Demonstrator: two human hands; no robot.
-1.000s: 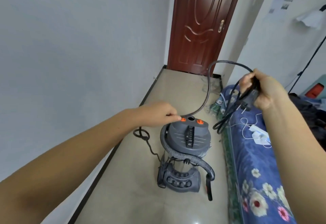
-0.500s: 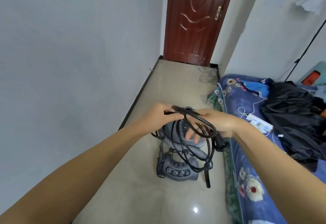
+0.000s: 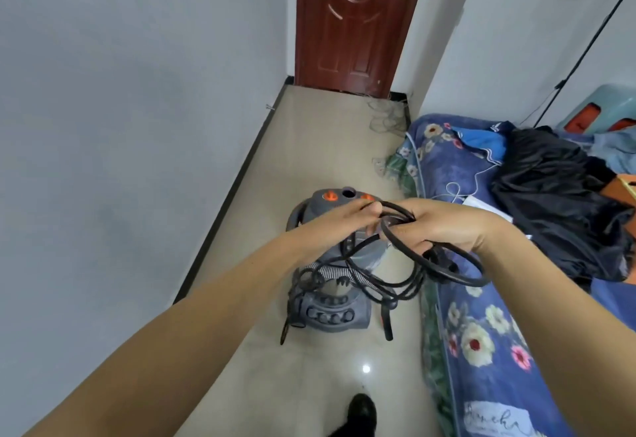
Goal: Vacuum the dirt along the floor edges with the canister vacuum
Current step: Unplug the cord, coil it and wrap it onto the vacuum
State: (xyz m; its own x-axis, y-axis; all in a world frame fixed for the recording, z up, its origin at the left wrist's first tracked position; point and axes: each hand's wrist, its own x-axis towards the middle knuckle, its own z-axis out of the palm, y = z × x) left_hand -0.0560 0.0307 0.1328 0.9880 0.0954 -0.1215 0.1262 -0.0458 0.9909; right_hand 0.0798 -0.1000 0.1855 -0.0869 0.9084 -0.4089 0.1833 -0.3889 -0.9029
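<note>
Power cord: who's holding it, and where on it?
Both hands hold the power cord. The right hand grips the gathered loops at their top; the left hand pinches a strand beside it, above the vacuum.

left hand (image 3: 339,221) + right hand (image 3: 444,226) grip coiled cord (image 3: 447,273) | over canister vacuum (image 3: 330,312)

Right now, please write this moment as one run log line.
left hand: holds power cord | right hand: holds cord coils | canister vacuum: standing, idle
</note>
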